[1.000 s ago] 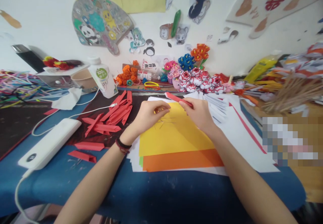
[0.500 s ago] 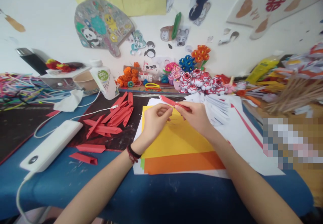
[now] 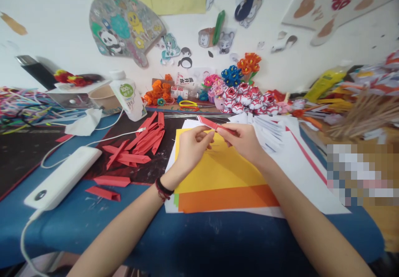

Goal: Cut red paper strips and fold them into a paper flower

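A folded red paper strip (image 3: 208, 122) is held above the yellow sheet (image 3: 215, 169). My right hand (image 3: 238, 137) is closed on it, thumb and forefinger pinching near its middle. Close beside, almost touching, my left hand (image 3: 195, 140) has its thumb and forefinger pressed together at a thin line that may be wire or thread, too fine to make out. Under the yellow sheet lie orange paper (image 3: 224, 200) and white paper (image 3: 305, 177). Several folded red paper pieces (image 3: 146, 142) lie in a pile on the dark mat, left of my left hand.
A white power bank (image 3: 64, 177) with cables lies at the left. Behind stand a white bottle (image 3: 129, 98), a paper bowl (image 3: 106, 96) and red-white paper flowers (image 3: 246, 98). Yellow-handled scissors (image 3: 188, 104) lie at the back. White cut strips (image 3: 268, 131) and wooden sticks (image 3: 364, 115) are at the right.
The camera view has shifted slightly. My left fingers have parted a little from my right fingers, while the red strip stays in my right hand at nearly the same place.
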A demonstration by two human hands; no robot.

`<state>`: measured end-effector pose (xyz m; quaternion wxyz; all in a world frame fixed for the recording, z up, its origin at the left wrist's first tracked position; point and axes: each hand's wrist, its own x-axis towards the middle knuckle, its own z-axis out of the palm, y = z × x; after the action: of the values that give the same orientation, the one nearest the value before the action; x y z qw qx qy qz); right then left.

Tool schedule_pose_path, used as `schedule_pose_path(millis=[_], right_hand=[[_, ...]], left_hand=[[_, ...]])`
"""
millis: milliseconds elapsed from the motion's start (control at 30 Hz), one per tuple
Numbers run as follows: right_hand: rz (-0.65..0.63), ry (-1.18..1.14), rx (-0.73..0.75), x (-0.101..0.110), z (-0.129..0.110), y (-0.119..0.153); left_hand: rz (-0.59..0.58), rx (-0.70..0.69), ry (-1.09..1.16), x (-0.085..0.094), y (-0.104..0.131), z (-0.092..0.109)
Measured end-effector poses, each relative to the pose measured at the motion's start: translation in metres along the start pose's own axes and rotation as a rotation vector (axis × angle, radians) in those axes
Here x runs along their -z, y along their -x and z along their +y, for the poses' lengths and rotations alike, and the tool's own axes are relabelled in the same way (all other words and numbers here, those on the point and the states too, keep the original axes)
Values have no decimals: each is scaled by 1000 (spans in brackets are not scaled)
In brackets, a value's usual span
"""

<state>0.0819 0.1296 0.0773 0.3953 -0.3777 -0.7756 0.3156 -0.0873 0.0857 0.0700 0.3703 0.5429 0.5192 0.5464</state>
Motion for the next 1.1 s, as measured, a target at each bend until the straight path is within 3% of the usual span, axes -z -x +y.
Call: schedule_pose_path(millis=[400, 833, 1100], right_hand=[[-18, -37, 3, 2, -5, 1], [91, -16, 34, -5, -6, 5], [75, -214, -50, -1, -6, 2]], left_hand=[[-36, 36, 117, -4, 3, 0], [-62, 37, 248, -4, 0, -3], [-85, -50, 194, -5, 6, 1]])
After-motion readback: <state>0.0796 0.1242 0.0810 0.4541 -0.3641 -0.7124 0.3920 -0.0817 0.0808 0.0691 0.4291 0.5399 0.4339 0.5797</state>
